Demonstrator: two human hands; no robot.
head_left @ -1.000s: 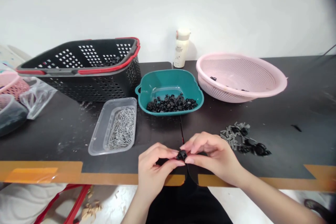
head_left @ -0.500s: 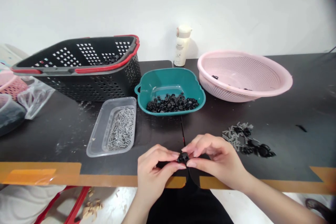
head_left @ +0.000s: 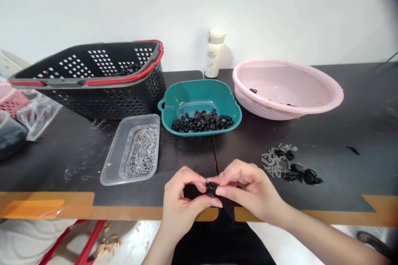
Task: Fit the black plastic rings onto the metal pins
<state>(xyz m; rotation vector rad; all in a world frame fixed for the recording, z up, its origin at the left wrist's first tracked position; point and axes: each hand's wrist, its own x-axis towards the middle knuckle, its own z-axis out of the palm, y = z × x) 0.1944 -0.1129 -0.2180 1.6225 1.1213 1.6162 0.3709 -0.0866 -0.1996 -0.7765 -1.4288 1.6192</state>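
Head view centres on one small black plastic part (head_left: 211,189), matte and roundish, held just above the front edge of the table (head_left: 342,165). Two bare hands meet around it: the left hand (head_left: 183,198) and the right hand (head_left: 251,190) both have their grips closed, grasping it between the fingertips, and the part is partly hidden by them.

Just beside the right hand lies a loose scatter of short grey pins (head_left: 278,158) mixed with black plastic parts (head_left: 301,176), too jumbled to count. Straight ahead, one teal plastic bowl (head_left: 199,91) with squared, scalloped sides holds a heap of dozens of ribbed black discs (head_left: 202,121). To its left, one clear rectangular plastic tray (head_left: 112,169) is filled with many thin metal pins (head_left: 142,153).

Farther right, one round pink perforated colander (head_left: 280,109) holds a few black pieces (head_left: 253,90). One black perforated plastic basket (head_left: 108,103) with red-trimmed handles sits at the back left, and one white bottle (head_left: 215,54) stands against the wall. Tan tape (head_left: 46,209) runs along the table's front edge.
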